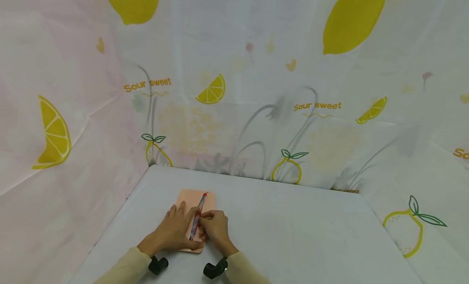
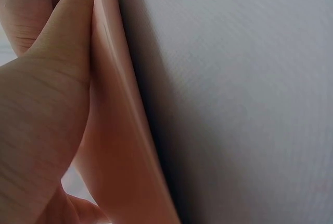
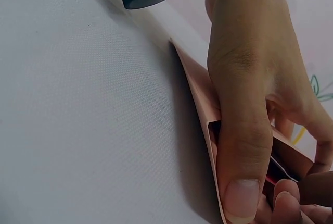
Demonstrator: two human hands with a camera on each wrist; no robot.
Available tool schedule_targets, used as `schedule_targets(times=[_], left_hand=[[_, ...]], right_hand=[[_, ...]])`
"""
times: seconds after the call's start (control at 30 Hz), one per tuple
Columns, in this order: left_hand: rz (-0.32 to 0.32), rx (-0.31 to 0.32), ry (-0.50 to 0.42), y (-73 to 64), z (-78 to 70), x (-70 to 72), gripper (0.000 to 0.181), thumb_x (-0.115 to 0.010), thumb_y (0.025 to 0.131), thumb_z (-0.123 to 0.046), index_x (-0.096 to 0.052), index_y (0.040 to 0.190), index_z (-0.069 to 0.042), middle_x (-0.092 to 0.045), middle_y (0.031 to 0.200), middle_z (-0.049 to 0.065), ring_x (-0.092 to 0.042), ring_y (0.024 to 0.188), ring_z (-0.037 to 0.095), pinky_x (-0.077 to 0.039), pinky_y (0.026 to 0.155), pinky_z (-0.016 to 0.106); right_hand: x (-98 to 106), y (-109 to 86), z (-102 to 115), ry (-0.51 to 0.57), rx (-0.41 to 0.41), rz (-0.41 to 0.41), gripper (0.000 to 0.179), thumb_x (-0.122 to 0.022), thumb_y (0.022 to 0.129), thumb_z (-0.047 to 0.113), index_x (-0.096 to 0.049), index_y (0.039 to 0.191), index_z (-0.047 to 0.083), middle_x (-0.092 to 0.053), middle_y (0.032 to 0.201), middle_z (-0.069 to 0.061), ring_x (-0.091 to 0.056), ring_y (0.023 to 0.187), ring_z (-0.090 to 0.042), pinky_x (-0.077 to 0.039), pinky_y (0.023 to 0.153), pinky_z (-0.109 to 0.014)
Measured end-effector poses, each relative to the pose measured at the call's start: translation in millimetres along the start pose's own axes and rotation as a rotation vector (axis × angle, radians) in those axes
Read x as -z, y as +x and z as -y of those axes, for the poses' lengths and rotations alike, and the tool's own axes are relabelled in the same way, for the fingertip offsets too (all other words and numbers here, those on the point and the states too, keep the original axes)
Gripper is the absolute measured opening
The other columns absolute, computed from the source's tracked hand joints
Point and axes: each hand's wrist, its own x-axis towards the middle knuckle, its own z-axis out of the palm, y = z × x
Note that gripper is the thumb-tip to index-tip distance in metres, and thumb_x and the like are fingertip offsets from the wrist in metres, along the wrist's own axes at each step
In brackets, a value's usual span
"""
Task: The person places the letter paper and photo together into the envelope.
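A peach-coloured card folder (image 1: 187, 195) lies on the white table, long side pointing away from me. Down its middle runs a narrow red and blue strip (image 1: 194, 228), which the right wrist view shows as a dark gap with red and white inside. My left hand (image 1: 175, 230) rests on the left part with fingers spread, its thumb (image 3: 243, 156) pressing near the close edge. My right hand (image 1: 217, 228) has curled fingers and pinches at the strip's right side. Its fingertips (image 3: 285, 200) show only partly in the right wrist view. What lies inside the folder (image 2: 125, 151) is mostly hidden.
The white table (image 1: 293, 231) extends to the right of the hands. Lemon-printed cloth walls (image 1: 234, 125) enclose it at the back and both sides. Black wrist cameras (image 1: 158, 266) sit close above the table at both cuffs.
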Motion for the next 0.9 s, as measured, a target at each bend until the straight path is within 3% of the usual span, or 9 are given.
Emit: schedule_targets(times=[0.23,0.4,0.73,0.9], left_hand=[[0.006,-0.011,-0.010,2.2,-0.7,0.0,0.103,-0.075,0.066,-0.084,-0.048,0.143,-0.021,-0.040,0.144,0.039,-0.043,0.122,0.059,-0.039,0.095,0.072],[0.033,-0.006,-0.007,2.6,-1.2,1.6,0.104,-0.072,0.067,-0.086,-0.048,0.145,-0.022,-0.037,0.147,0.041,-0.039,0.127,0.064,-0.037,0.097,0.074],[0.159,0.019,-0.021,-2.5,-5.4,12.7,0.096,-0.075,0.073,-0.077,-0.049,0.147,-0.021,-0.031,0.149,0.046,-0.032,0.129,0.072,-0.032,0.096,0.080],[0.161,-0.003,-0.026,-4.7,-1.5,9.5,0.100,-0.068,0.079,-0.079,-0.043,0.155,-0.020,-0.028,0.153,0.043,-0.026,0.131,0.075,-0.030,0.098,0.080]], right_hand=[[9,1.0,0,-0.046,0.032,0.043,0.006,-0.075,0.092,0.007,-0.075,0.092,0.001,-0.069,0.064,-0.002,-0.055,0.042,-0.005,-0.045,0.041,-0.020],[32,1.7,-2,-0.077,0.023,0.119,0.012,-0.072,0.096,0.014,-0.075,0.100,0.003,-0.072,0.074,-0.002,-0.057,0.048,-0.007,-0.046,0.045,-0.021],[118,-5.1,-13,-0.150,-0.030,0.230,0.025,-0.070,0.098,0.025,-0.074,0.113,0.005,-0.074,0.082,-0.005,-0.059,0.053,-0.011,-0.047,0.051,-0.026],[172,-23.0,-18,-0.290,0.019,0.197,0.027,-0.070,0.099,0.026,-0.074,0.113,0.004,-0.072,0.089,-0.004,-0.060,0.058,-0.016,-0.049,0.051,-0.031]])
